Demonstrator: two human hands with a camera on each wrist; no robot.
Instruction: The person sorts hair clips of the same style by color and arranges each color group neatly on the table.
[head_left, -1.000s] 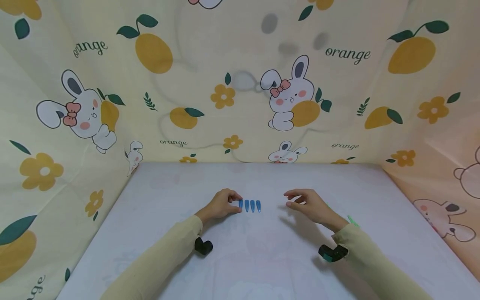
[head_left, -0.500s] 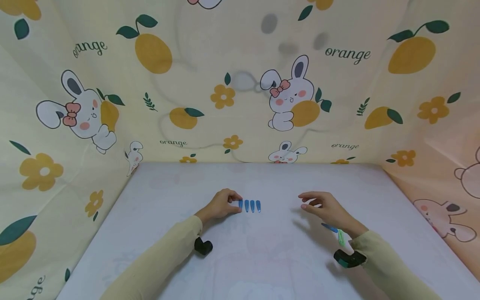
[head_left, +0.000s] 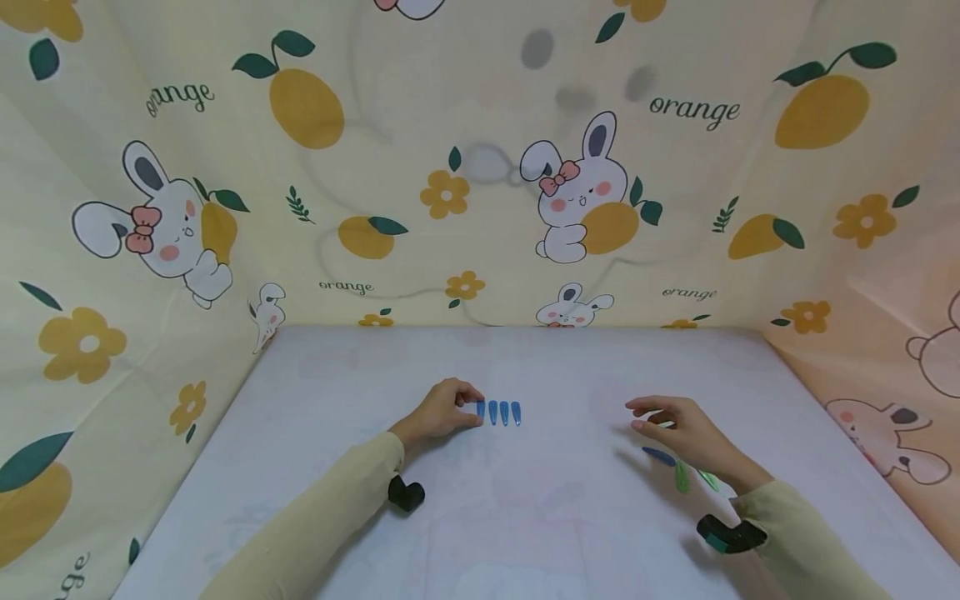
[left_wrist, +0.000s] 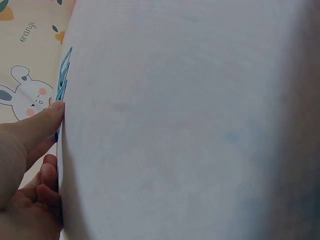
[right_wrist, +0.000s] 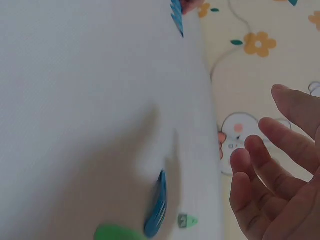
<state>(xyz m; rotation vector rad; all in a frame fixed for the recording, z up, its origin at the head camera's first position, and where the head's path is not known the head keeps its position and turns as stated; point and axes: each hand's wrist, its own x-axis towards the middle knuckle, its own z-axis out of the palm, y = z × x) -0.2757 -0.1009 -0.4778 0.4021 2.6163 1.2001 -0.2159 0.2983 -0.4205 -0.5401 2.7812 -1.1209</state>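
Note:
Several blue snap hair clips point(head_left: 504, 413) stand side by side in a short row at the middle of the white table. My left hand point(head_left: 442, 410) is at the row's left end, thumb and index finger pinching the leftmost blue hair clip point(head_left: 481, 409) by its ends. In the left wrist view the thumb point(left_wrist: 47, 120) covers part of that clip. To the right, my right hand point(head_left: 686, 429) hovers above the table, its fingers loosely bent around nothing. Below it lie a loose blue hair clip point(head_left: 658, 456) and a green hair clip point(head_left: 682, 478).
Another green clip point(head_left: 708, 481) lies partly hidden by the right wrist. The white table point(head_left: 525, 517) ends at a fabric backdrop point(head_left: 480, 208) printed with rabbits and oranges, which also rises at both sides. Each wrist carries a black camera mount point(head_left: 731, 535).
My right hand has moved right and toward me, away from the row, uncovering the loose blue clip and the green clips. My left hand has stayed in place.

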